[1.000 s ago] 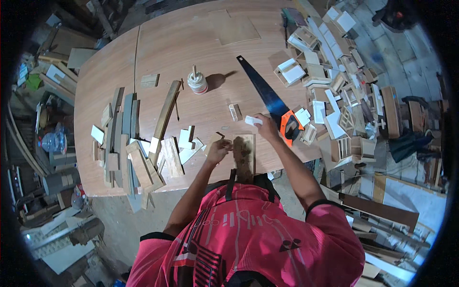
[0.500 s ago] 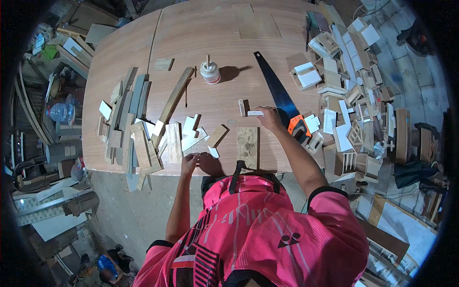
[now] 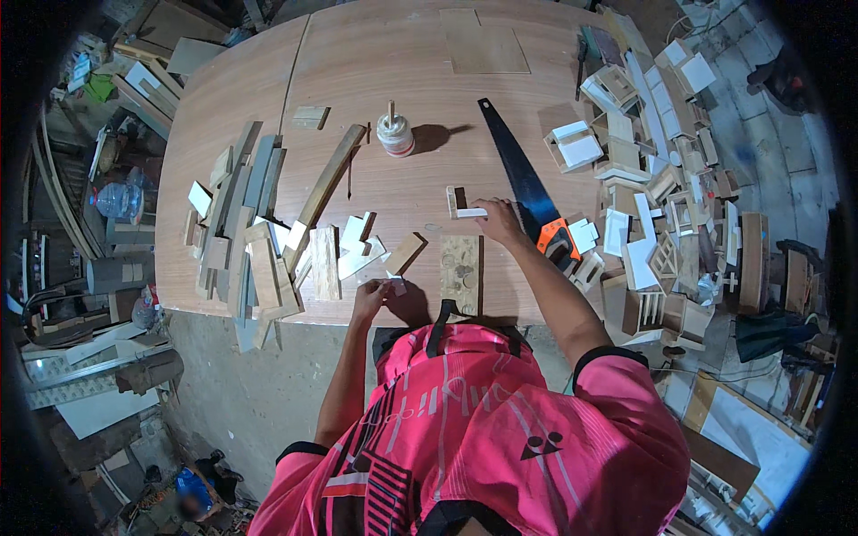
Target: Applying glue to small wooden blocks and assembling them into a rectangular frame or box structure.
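My right hand (image 3: 497, 219) grips the near end of a small L-shaped wooden piece (image 3: 464, 213) with a white strip, above the table's middle. Close to the front edge, my left hand (image 3: 375, 293) has its fingertips closed on a small white offcut (image 3: 398, 285). Between the hands, a flat wooden block (image 3: 461, 263) with stained spots lies at the front edge. A small brown wood block (image 3: 406, 254) rests just beyond my left hand. White cut pieces (image 3: 360, 255) and a pale board (image 3: 324, 263) lie to its left.
A handsaw (image 3: 527, 192) with an orange handle lies right of my right hand. Beyond stands a jar (image 3: 394, 136) with a stick in it. Wooden strips (image 3: 239, 219) are heaped at left; several small wood-and-white assemblies (image 3: 617, 152) crowd the right side.
My left hand has moved forward and right and now reaches the small white offcut. My right hand stays on the L-shaped piece, shifted slightly.
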The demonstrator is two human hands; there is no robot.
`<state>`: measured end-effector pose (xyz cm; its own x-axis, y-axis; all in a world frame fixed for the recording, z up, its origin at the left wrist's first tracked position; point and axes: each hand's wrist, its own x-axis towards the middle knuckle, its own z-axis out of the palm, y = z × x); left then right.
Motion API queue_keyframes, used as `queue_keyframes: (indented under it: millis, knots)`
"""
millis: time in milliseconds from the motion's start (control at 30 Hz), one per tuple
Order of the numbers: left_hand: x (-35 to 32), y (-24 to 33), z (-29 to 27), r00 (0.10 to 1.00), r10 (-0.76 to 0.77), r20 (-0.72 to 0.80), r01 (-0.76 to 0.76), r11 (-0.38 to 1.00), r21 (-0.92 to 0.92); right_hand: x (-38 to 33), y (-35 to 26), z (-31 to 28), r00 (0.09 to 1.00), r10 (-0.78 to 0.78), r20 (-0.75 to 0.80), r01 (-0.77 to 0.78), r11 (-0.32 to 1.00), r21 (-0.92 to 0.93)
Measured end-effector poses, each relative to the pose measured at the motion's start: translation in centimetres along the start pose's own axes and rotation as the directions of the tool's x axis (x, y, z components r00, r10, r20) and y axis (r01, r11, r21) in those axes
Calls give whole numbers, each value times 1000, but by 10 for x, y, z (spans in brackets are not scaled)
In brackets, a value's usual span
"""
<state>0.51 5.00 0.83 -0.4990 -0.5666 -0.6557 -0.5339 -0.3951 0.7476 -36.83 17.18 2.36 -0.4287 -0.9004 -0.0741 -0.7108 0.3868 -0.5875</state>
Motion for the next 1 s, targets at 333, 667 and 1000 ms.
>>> queue_keyframes:
  millis: [333,667,1000]
  knots:
    - [2,6,-5,999,34,-3,-34,998,-50,0,-9,-6,1000,28,6,-28,998,53]
    - [4,6,-6,999,11,44,-13,999,52,-6,-2,-4,998,-17,-63,17,1000,-7]
    - [5,4,-5,998,43,43,-45,999,30,-11,25,4,992,83,-96,-84,996,1]
